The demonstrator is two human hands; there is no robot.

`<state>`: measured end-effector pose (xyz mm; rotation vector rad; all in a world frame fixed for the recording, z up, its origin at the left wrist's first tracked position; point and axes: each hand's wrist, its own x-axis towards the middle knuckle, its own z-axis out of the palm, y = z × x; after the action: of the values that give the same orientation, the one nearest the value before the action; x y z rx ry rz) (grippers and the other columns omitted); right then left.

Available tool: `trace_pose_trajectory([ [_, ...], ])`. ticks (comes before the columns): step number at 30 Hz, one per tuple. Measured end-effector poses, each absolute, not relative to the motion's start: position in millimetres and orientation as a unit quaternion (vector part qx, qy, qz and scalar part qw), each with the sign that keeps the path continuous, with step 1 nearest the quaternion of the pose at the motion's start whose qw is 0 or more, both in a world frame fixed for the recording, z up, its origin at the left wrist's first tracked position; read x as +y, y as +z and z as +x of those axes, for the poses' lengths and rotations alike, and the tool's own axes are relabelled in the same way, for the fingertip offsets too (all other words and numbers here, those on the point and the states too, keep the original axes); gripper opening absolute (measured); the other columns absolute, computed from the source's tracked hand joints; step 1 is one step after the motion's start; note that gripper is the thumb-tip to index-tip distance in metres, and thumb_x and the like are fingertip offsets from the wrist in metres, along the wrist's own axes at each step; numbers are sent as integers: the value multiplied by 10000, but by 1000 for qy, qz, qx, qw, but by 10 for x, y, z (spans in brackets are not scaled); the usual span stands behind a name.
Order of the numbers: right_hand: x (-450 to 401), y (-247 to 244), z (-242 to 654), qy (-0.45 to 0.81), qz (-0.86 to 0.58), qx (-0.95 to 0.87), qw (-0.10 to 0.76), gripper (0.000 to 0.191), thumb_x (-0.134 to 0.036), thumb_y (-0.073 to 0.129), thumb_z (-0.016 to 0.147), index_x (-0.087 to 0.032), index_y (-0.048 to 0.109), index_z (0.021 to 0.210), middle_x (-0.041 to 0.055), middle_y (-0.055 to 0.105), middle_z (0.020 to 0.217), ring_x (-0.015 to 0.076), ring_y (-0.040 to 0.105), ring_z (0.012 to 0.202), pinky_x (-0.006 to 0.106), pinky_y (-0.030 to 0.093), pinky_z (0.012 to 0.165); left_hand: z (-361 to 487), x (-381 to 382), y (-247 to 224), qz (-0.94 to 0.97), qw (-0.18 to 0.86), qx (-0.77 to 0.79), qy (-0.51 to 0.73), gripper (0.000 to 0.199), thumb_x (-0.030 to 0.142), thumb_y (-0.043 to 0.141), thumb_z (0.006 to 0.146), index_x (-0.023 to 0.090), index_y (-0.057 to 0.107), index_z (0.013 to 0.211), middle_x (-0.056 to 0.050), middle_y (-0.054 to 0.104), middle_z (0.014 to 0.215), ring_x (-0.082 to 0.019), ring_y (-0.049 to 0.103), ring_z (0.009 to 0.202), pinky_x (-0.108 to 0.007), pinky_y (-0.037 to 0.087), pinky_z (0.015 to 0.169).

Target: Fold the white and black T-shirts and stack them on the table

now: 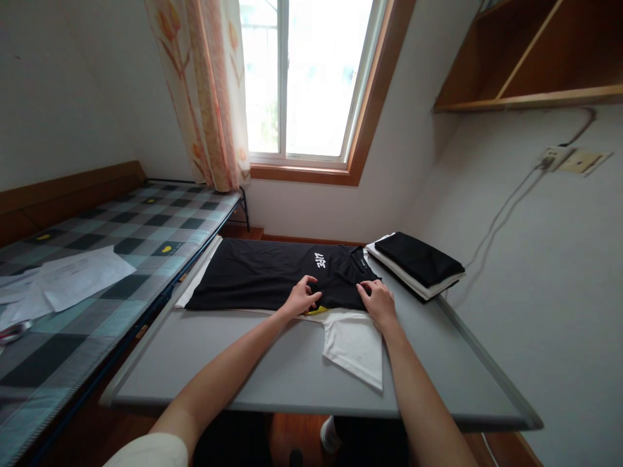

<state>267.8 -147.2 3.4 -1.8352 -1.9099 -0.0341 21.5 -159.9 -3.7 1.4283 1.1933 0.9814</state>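
A black T-shirt (pixel 257 272) with white "LIFE" lettering lies sideways on the grey table, its collar to the right. Under it is a white T-shirt (pixel 357 340); one sleeve sticks out toward me and a pale strip shows at the far left. My left hand (pixel 302 297) rests at the near edge of the black shirt, below the lettering, with bent fingers and a gap between thumb and forefinger. A bit of yellow cloth (pixel 317 311) shows beside it. Near the collar, my right hand (pixel 378 301) touches the black fabric with curved, parted fingers.
A stack of folded black and white clothes (pixel 419 259) sits at the table's (pixel 452 363) back right. Left of the table is a bed (pixel 121 240) with papers (pixel 82 279) on it. A cable (pixel 501 217) hangs along the right wall.
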Motion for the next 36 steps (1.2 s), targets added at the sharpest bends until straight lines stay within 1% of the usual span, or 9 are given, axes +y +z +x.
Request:
trace_pose_trajectory([
  [5,-1498,76,2742,-12,-705,-684,187,295,-432,506,892,-225,710,944,70,637,978,223,552,938,330,348,794,220,-1623,17,630,473,485,380,382,273,682,738,182,600,1100,75,521,611,-35,472,411,-134,329,392],
  [8,-1471,113,2578,-38,-692,-703,160,279,-398,516,897,-225,701,1016,82,635,1033,234,531,976,347,339,823,225,-1635,20,636,461,500,366,256,262,625,772,147,666,997,72,496,524,-45,436,390,-158,330,405],
  [12,-1329,186,2337,-49,-692,-705,148,294,-376,537,892,-219,683,1093,109,625,1094,257,506,1035,358,341,844,243,-1637,-17,636,432,507,389,242,225,621,749,139,682,967,70,502,526,-58,437,425,-181,358,455],
  [17,-1089,264,2186,45,-721,-680,123,183,-323,547,878,-231,693,938,78,677,1007,244,568,998,359,352,841,255,-1627,-33,650,380,519,405,266,229,671,712,160,667,969,79,492,539,-78,465,503,-189,366,517],
  [20,-1034,232,2125,48,-726,-667,163,210,-293,476,908,-223,666,961,70,695,957,214,617,904,333,375,800,255,-1660,-3,661,333,545,395,233,229,675,732,178,652,959,74,497,558,-95,487,543,-202,366,551],
  [25,-1116,105,2145,32,-663,-708,239,268,-222,457,889,-193,645,1078,80,679,1010,192,613,929,284,400,802,242,-1781,42,735,167,576,316,193,247,635,807,260,642,1000,14,634,775,-153,574,749,-241,388,663],
  [28,-1197,82,2308,39,-639,-710,293,314,-239,445,887,-188,628,1138,66,679,998,183,609,920,284,404,825,231,-1815,46,766,111,563,288,160,253,617,830,265,650,986,-6,655,837,-179,572,841,-266,401,731],
  [31,-1292,73,2561,21,-667,-680,302,301,-273,442,884,-195,660,1077,71,675,989,204,597,938,310,396,826,228,-1810,38,776,95,557,279,121,263,598,848,254,664,949,-16,657,860,-186,564,860,-285,403,759],
  [36,-1450,19,2939,28,-742,-625,241,321,-452,494,860,-218,713,880,89,665,962,249,576,927,341,372,759,237,-1806,30,778,82,558,276,126,264,584,856,243,690,922,-30,644,924,-188,563,897,-299,401,785],
])
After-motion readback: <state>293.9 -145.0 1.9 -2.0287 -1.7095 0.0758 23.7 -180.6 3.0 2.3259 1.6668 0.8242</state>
